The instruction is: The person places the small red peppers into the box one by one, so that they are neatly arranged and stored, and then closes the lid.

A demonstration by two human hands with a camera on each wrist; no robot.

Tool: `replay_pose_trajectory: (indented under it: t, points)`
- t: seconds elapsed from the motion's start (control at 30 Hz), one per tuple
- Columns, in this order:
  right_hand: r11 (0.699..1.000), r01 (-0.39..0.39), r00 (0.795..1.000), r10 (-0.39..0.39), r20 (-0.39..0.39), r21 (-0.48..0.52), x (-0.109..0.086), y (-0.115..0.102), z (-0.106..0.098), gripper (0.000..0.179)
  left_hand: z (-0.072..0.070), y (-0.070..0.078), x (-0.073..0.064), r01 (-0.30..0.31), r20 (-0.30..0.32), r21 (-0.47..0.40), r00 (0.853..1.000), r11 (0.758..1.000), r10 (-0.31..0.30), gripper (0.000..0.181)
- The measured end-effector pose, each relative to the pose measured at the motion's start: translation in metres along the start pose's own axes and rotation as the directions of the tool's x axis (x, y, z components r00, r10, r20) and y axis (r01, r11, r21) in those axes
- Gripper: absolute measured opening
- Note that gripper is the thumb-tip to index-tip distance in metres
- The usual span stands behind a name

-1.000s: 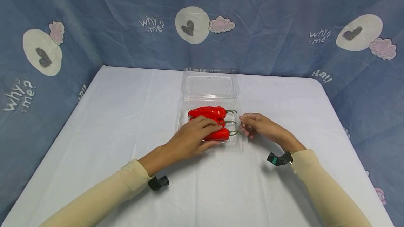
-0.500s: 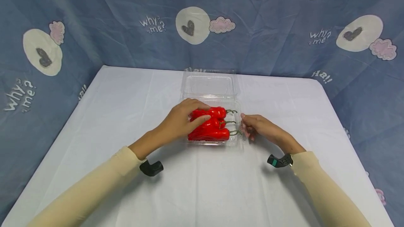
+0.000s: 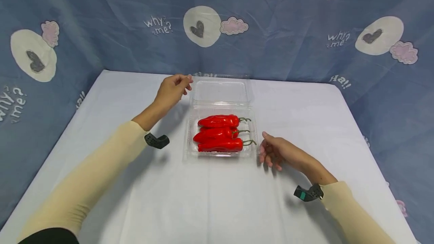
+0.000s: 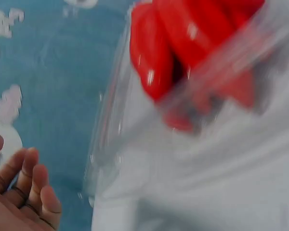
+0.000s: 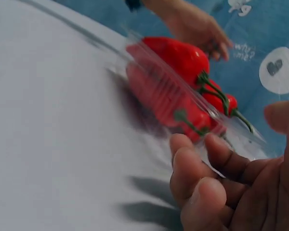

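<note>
Several glossy red peppers [image 3: 222, 145] with green stems lie side by side in the base of a clear plastic clamshell box [image 3: 249, 151]. Its lid [image 3: 222, 92] is folded back, away from the person. At the lid's far left corner is my left hand [image 3: 171, 90], fingertips right at the edge. In the left wrist view its fingers [image 4: 25, 185] are loosely bent with nothing between them. My right hand [image 3: 281, 151] hovers beside the box's near right corner, close to the pepper stems. Its relaxed, slightly bent fingers [image 5: 202, 202] hold nothing in the right wrist view.
A white cloth [image 3: 234, 199] covers the table under the box. Behind and along the sides hangs a blue printed curtain [image 3: 271, 52]. Each wrist wears a black strap with a small device, the left one [image 3: 156, 141] and the right one [image 3: 308, 192].
My left hand has left the peppers and moved up and away to the lid's far left corner. My right hand has loosened from the box's right edge and drawn slightly back.
</note>
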State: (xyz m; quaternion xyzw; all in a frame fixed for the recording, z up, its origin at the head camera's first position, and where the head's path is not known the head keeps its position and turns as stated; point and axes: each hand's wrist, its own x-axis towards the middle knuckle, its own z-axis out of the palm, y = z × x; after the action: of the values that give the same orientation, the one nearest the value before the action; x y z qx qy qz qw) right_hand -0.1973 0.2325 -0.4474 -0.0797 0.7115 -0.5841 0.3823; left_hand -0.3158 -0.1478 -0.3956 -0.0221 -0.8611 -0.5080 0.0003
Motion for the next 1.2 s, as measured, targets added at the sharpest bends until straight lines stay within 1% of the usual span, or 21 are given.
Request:
replay_pose_trajectory:
  t: [0.07, 0.17, 0.2, 0.3, 0.4, 0.47, 0.5, 0.57, 0.67, 0.73, 0.97, 1.2]
  points:
    - [1.0, 0.0, 1.0, 0.0, 0.008, -0.026, -0.004, 0.001, 0.005, 0.069, -0.003, -0.008, 0.011, 0.063, -0.009, 0.031, 0.998, 0.998, -0.063, 0.056]
    - [0.999, 0.019, 1.0, -0.018, 0.025, -0.047, -0.007, 0.004, 0.012, 0.061, -0.004, -0.017, 0.023, 0.159, 0.012, 0.04, 0.987, 0.986, -0.16, 0.063]
    - [0.998, 0.03, 0.999, -0.029, 0.031, -0.047, -0.007, 0.005, 0.013, 0.058, -0.004, -0.02, 0.027, 0.187, 0.026, 0.042, 0.982, 0.981, -0.188, 0.064]
    - [0.998, 0.061, 0.997, -0.059, 0.046, -0.026, -0.006, 0.007, 0.016, 0.046, -0.003, -0.027, 0.035, 0.275, 0.071, 0.048, 0.958, 0.96, -0.278, 0.065]
    - [0.997, 0.081, 0.995, -0.081, 0.057, -0.007, -0.005, 0.009, 0.017, 0.039, 0.0, -0.034, 0.042, 0.331, 0.126, 0.071, 0.933, 0.941, -0.337, 0.064]
    - [0.995, 0.095, 0.993, -0.095, 0.067, -0.003, -0.005, 0.01, 0.017, 0.038, 0.003, -0.036, 0.046, 0.356, 0.162, 0.079, 0.917, 0.931, -0.365, 0.064]
    - [0.995, 0.1, 0.992, -0.099, 0.073, -0.003, -0.005, 0.011, 0.017, 0.037, 0.004, -0.038, 0.047, 0.367, 0.175, 0.079, 0.91, 0.927, -0.376, 0.064]
    - [0.994, 0.109, 0.99, -0.108, 0.086, -0.003, -0.004, 0.011, 0.016, 0.037, 0.005, -0.04, 0.049, 0.377, 0.196, 0.075, 0.902, 0.923, -0.384, 0.064]
    - [0.993, 0.116, 0.988, -0.115, 0.1, 0.001, -0.004, 0.011, 0.016, 0.037, 0.007, -0.041, 0.051, 0.378, 0.211, 0.06, 0.9, 0.924, -0.382, 0.062]
    - [0.993, 0.12, 0.987, -0.12, 0.107, 0.004, -0.004, 0.011, 0.016, 0.037, 0.008, -0.042, 0.051, 0.374, 0.216, 0.046, 0.902, 0.926, -0.375, 0.059]
    - [0.991, 0.137, 0.984, -0.137, 0.111, 0.009, -0.003, 0.013, 0.016, 0.039, 0.014, -0.044, 0.049, 0.329, 0.202, -0.01, 0.925, 0.944, -0.321, 0.041]
    - [0.99, 0.143, 0.983, -0.144, 0.115, 0.021, -0.003, 0.014, 0.016, 0.04, 0.015, -0.049, 0.047, 0.306, 0.208, -0.067, 0.935, 0.95, -0.287, 0.028]
